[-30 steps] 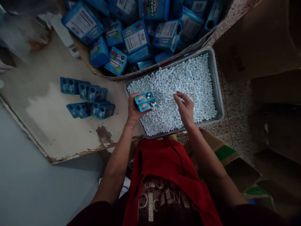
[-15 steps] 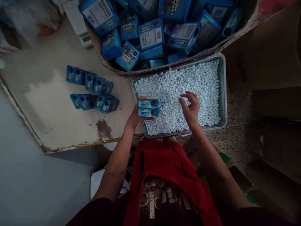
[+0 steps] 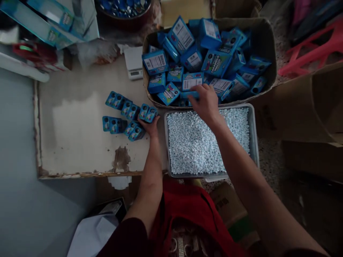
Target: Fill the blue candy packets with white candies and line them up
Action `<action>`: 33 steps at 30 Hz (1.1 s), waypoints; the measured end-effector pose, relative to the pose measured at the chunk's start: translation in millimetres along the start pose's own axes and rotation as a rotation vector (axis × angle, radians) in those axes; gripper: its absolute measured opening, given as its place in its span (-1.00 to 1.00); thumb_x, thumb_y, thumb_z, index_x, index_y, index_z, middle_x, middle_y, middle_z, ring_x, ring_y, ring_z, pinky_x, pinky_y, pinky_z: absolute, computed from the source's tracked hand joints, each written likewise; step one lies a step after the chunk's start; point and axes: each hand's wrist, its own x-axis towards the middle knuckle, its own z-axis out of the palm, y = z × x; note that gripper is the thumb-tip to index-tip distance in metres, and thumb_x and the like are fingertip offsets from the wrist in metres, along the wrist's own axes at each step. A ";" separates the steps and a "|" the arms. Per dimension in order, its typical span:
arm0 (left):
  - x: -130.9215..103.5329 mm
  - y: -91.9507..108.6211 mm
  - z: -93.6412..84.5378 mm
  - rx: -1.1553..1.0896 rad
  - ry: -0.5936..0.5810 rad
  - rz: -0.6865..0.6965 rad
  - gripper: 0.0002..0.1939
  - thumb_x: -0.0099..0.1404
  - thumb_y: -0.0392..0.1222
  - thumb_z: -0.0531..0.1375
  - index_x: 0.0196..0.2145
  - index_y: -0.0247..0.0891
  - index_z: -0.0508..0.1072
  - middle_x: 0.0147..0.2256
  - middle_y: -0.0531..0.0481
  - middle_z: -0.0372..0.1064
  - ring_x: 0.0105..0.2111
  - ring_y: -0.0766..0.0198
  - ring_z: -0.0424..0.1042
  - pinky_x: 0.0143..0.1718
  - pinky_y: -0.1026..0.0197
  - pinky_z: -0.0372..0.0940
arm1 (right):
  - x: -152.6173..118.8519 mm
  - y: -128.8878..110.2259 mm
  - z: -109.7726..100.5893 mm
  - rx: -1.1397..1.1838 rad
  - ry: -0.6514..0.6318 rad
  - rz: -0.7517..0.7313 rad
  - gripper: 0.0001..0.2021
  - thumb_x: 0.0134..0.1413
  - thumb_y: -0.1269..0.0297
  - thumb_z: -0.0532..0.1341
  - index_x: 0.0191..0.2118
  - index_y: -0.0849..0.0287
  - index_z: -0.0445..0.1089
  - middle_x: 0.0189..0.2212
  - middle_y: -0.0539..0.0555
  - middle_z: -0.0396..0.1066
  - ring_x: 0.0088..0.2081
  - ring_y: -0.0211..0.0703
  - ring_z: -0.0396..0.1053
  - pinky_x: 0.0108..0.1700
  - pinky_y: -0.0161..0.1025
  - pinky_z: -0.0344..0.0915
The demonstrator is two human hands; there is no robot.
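Observation:
On the pale table, my left hand (image 3: 150, 125) is wrapped round two small blue candy boxes (image 3: 148, 113), beside two rows of similar boxes (image 3: 114, 125). Over the near edge of a large carton (image 3: 271, 53) full of blue boxes, my right hand (image 3: 205, 103) reaches in with thumb and fingers apart, close to a blue box (image 3: 189, 95); whether it touches that box is unclear. Below the carton lies a metal tray (image 3: 255, 142) of small pale-blue candies, partly covered by my right forearm.
A white scale (image 3: 134, 62) stands left of the carton. Further back are a bowl of shiny blue wrapped pieces (image 3: 123, 7) and clear-and-blue packaging (image 3: 50, 21). A red plastic stool (image 3: 316, 46) is at the far right, near brown cartons.
My left hand has moved left with the two boxes, from over the tray to the table rows. My right hand has gone from above the candies to the carton. The view has shifted.

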 end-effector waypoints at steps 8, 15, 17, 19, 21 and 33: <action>-77.5 41.8 -52.8 0.040 0.060 0.047 0.05 0.20 -0.06 0.58 0.46 -0.29 0.14 0.36 -0.48 0.26 0.34 -0.16 0.40 0.36 -0.19 0.36 | 68.5 -24.1 94.7 -0.267 -0.258 0.093 -0.33 0.45 -0.24 0.14 -0.09 0.41 0.59 0.13 0.52 0.45 0.33 0.49 0.25 0.45 0.52 0.04; 44.6 191.3 1.5 0.635 -0.323 0.696 -0.61 0.53 -0.10 0.18 0.22 -0.28 0.46 0.26 -0.33 0.44 0.38 -0.16 0.33 0.49 -0.19 0.13 | 52.5 -60.7 92.2 -0.208 -0.277 0.164 -0.53 0.46 -0.03 0.21 0.14 0.34 0.47 0.19 0.48 0.41 0.33 0.42 0.26 0.41 0.36 0.15; 80.9 216.9 41.4 0.913 -0.448 0.598 -0.50 0.50 -0.09 0.21 0.26 -0.46 0.43 0.26 -0.48 0.43 0.39 -0.26 0.31 0.48 -0.23 0.11 | 51.0 -66.2 84.7 -0.211 -0.331 0.204 -0.59 0.47 0.13 0.19 0.23 0.31 0.40 0.16 0.44 0.46 0.28 0.37 0.34 0.35 0.27 0.23; 100.7 230.2 66.9 1.154 -0.563 0.505 -0.35 0.45 -0.02 0.27 0.30 -0.60 0.40 0.27 -0.59 0.41 0.36 -0.35 0.35 0.43 -0.23 0.16 | 52.2 -65.8 82.8 -0.162 -0.367 0.264 -0.58 0.45 0.19 0.19 0.29 0.25 0.34 0.12 0.39 0.51 0.18 0.30 0.43 0.26 0.19 0.33; 110.9 237.9 72.0 1.296 -0.679 0.500 -0.34 0.45 -0.01 0.25 0.30 -0.61 0.43 0.27 -0.58 0.42 0.30 -0.31 0.41 0.34 -0.14 0.26 | 54.2 -59.7 85.6 -0.062 -0.335 0.346 -0.57 0.39 0.16 0.27 0.27 0.19 0.34 0.09 0.32 0.54 0.07 0.24 0.49 0.18 0.14 0.41; 48.7 249.3 19.6 1.483 -0.883 0.887 -0.38 0.04 -0.42 0.37 0.12 -0.38 0.65 0.06 -0.44 0.60 0.16 -0.42 0.51 0.11 -0.15 0.44 | -29.4 -43.2 9.6 0.373 0.353 0.197 -0.63 0.15 0.42 0.43 0.08 0.07 0.57 -0.01 0.15 0.58 0.08 0.07 0.47 0.20 0.04 0.46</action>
